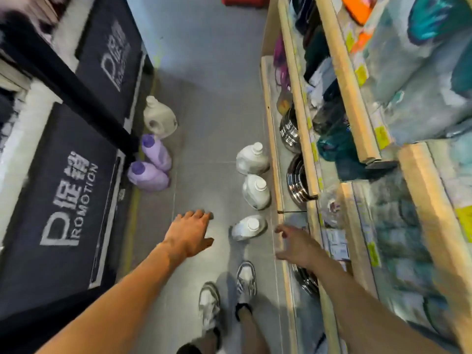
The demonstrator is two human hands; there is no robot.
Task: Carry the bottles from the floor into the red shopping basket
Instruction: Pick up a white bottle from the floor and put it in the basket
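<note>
Left hand [190, 233] flat, fingers spread, holding nothing. Right hand [293, 245] empty, fingers seemingly loose (blurred), just beside nearest white bottle [249, 227].

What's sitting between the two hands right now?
In the head view, the nearest white bottle stands on the grey floor between the left hand and the right hand; neither touches it.
</note>
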